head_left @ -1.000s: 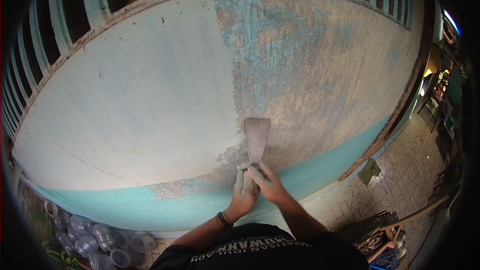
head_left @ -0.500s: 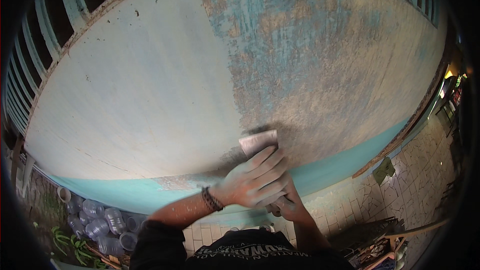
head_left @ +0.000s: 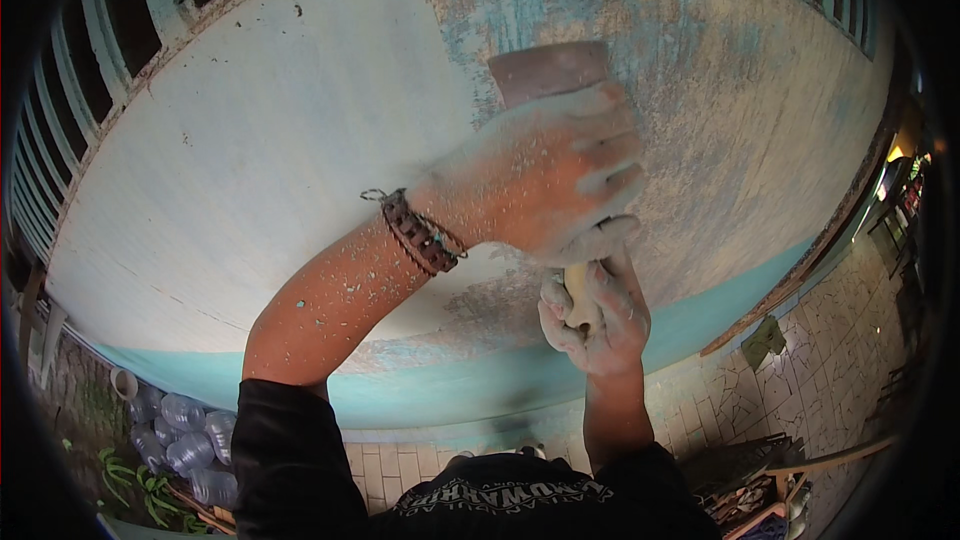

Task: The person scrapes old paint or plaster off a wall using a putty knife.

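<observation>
Both of my hands hold one scraper (head_left: 552, 70), its wide flat blade pointing up against the wall (head_left: 730, 140). My left hand (head_left: 550, 175) is closed over it just below the blade, dusty and flecked with paint chips. Lower down, my right hand (head_left: 612, 312) grips the pale handle (head_left: 577, 292) with its fingers curled round it. The blade lies over a patch of worn turquoise and bare brownish surface. Left of it, the wall keeps a smooth pale coat (head_left: 260, 170). How firmly the blade's edge touches the wall is hard to tell.
Turquoise bars (head_left: 85, 60) line the upper left. A turquoise band (head_left: 480, 390) runs along the wall's foot. Clear plastic jugs (head_left: 185, 450) and green plants (head_left: 130, 485) lie at lower left. Paving (head_left: 800, 370), a dark green cloth (head_left: 763, 342) and piled wood (head_left: 770, 490) are at right.
Both hands and the scraper have moved up the wall, from near its lower part to the upper middle. My left forearm now reaches higher, and the hands keep their hold.
</observation>
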A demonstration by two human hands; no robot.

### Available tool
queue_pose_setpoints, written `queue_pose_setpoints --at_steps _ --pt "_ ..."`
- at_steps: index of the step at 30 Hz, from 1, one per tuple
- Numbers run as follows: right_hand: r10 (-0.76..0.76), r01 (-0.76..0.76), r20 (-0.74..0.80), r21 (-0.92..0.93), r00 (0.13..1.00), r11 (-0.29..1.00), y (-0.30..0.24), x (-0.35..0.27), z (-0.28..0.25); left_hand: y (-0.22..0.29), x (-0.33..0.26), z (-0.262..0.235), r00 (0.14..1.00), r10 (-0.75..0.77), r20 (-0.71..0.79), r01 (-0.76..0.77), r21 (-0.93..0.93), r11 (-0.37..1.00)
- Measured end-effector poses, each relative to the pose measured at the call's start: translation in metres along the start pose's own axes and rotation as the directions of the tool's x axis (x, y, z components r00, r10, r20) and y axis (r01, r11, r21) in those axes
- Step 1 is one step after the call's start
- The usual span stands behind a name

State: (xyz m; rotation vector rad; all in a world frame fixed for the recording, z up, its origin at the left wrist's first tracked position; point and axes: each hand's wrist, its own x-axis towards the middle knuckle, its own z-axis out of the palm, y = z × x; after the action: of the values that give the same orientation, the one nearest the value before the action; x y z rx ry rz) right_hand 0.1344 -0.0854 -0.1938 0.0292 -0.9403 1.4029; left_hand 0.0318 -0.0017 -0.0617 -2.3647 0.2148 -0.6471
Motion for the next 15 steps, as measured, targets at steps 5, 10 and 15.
queue_pose_setpoints --at_steps 5,10,15 --pt "-0.014 -0.001 -0.119 -0.129 0.993 0.992 0.004 0.005 0.019 -0.003 -0.009 0.005 0.988 -0.080 -0.134 0.077 -0.027 0.997" --pt "0.016 -0.017 -0.021 -0.010 1.000 1.000 -0.001 0.013 0.015 -0.013 -0.001 -0.010 0.990 -0.112 -0.081 0.102 -0.128 0.987" --pt "0.005 -0.033 -0.209 -0.133 0.978 0.990 0.003 0.005 0.025 -0.005 -0.012 0.004 0.986 -0.106 -0.127 0.099 -0.056 0.993"
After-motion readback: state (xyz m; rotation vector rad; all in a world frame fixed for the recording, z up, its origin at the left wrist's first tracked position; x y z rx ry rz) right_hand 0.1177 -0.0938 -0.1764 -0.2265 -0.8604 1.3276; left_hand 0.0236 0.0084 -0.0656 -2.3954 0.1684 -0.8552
